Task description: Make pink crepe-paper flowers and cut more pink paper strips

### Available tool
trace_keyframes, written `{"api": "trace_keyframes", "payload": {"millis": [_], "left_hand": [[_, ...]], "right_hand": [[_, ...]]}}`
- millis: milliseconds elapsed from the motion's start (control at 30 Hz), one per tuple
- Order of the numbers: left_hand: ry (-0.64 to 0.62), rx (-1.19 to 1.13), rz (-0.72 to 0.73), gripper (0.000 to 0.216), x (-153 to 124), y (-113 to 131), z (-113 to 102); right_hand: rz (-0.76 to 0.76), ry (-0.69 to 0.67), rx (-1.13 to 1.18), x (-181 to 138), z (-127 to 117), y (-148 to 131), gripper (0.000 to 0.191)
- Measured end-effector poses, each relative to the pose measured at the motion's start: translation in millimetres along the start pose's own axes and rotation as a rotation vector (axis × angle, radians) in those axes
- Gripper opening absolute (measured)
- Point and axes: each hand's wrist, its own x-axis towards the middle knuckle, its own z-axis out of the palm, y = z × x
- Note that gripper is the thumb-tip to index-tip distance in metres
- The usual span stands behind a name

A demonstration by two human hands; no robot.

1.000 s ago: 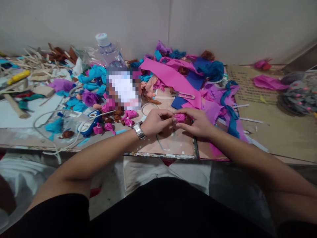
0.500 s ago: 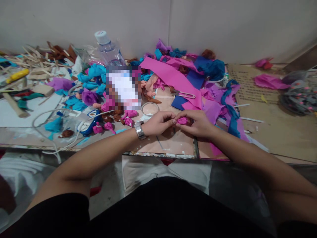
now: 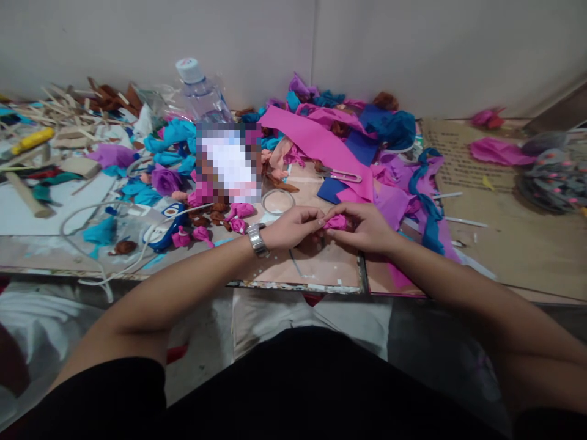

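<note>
Your left hand (image 3: pixel 293 226) pinches shut on the left side of the pink crepe-paper bud (image 3: pixel 336 222), held low over the table (image 3: pixel 316 269); your right hand (image 3: pixel 367 229) curls closed around its other side. This looks like the rolling stage, and another twist calls for a firm pinch so the paper cannot spring loose.

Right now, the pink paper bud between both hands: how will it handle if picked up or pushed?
Probably very light and soft: the pink paper bud looks crumpled, pinched between the left hand and right hand. Likely crushes rather than breaks. Unlikely to roll far: similar pink buds lie lumpy on the board.
</note>
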Motion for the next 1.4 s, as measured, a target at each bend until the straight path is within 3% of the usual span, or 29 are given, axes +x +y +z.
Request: {"api": "trace_keyframes", "payload": {"millis": [167, 333, 433, 533, 633, 800, 1000, 1100, 1300, 1400], "left_hand": [[-0.009, 0.022, -0.011, 0.057, -0.5, 0.7, 0.6], [0.106, 0.183, 0.205, 0.047, 0.0, -8.0, -1.2], [0.19, 0.423, 0.322, 0.04, -1.5, -9.0, -4.5], [0.231, 0.679, 0.431, 0.032, -2.8, -6.7, -7.4], [0.252, 0.74, 0.487, 0.028, -3.0, -5.6, -8.2], [0.213, 0.562, 0.364, 0.035, -3.6, -5.4, -5.9], [0.07, 0.142, 0.097, 0.038, -1.9, 2.8, -2.1], [0.065, -0.016, -0.028, 0.032, -0.9, 5.4, -0.9], [0.045, -0.104, -0.079, 0.031, 0.0, 2.1, -1.3], [0.016, -0.058, -0.045, 0.042, -1.2, 1.8, -0.6]], "right_hand": [[0.065, 0.019, 0.023, -1.1, 1.1, -1.5, 0.02], [0.267, 0.081, 0.184, 1.5, 1.1, -4.5, 0.022], [0.392, 0.087, 0.324, 2.7, 2.2, -5.4, 0.026], [0.468, 0.102, 0.45, 2.7, 4.7, -5.8, 0.03], [0.49, 0.109, 0.487, 2.4, 6.6, -5.3, 0.034], [0.377, 0.063, 0.325, 1.4, 5.4, -3.9, 0.031], [0.01, 0.05, -0.133, -1.2, 2.1, -6.0, 0.025], [-0.121, 0.068, -0.212, -1.7, 2.3, -7.5, 0.022], [-0.134, 0.106, -0.215, -2.3, 2.3, -9.4, 0.023], [-0.114, 0.1, -0.218, -3.0, 1.3, -8.4, 0.02]]}}
